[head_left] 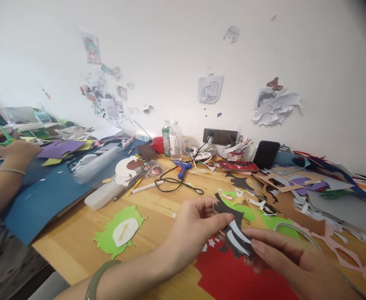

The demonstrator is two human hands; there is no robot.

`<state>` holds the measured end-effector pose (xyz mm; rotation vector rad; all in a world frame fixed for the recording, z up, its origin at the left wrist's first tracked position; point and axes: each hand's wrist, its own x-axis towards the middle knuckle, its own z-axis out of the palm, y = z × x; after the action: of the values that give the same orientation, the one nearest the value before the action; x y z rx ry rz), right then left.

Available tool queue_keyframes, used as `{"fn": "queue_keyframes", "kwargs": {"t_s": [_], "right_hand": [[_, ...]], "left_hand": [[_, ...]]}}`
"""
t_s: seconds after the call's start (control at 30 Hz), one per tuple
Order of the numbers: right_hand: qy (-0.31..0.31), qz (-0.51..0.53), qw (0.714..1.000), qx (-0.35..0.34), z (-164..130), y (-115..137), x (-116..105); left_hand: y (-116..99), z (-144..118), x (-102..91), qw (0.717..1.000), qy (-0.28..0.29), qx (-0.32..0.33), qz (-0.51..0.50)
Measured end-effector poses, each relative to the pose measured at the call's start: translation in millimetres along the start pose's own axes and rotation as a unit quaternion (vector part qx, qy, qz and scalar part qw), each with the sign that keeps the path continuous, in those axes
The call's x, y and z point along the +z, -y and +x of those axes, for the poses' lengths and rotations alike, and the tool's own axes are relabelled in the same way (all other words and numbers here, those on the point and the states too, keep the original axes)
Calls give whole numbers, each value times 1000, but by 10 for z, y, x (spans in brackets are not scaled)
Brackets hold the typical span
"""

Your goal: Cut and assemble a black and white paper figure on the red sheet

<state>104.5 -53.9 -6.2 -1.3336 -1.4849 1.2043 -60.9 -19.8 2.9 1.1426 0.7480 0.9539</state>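
Between my two hands is a black felt cutout [232, 209] with curved white strips [239, 232] lying on it. My left hand [198, 221] pinches its upper left part, thumb on top. At the lower right end, the fingers of my right hand [282, 254] close on the same piece beside the white strips. Below it lies a red felt sheet [239, 275], with small white flower shapes [209, 243] at its upper edge. A green felt shape [117, 229] with a white oval on it rests on the wood to the left.
Felt scraps [310, 187] pile up at the right. A blue glue gun [183, 167] with a black cord, bottles [175, 141], a marker [145, 187] and a phone [265, 154] stand or lie farther back. At the far left, another person's hand [20, 150] holds green scissors [4, 139].
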Motion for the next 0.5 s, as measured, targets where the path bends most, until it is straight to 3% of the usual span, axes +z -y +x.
{"fn": "queue_keyframes", "kwargs": {"t_s": [0.27,0.5], "right_hand": [[-55,-22,998,27,33,26,74],[-28,-41,998,29,15,-33,51]], "left_hand": [[-24,-17,-8,1000,7,-14,12],[46,-9,-12,998,50,-13,45]]}}
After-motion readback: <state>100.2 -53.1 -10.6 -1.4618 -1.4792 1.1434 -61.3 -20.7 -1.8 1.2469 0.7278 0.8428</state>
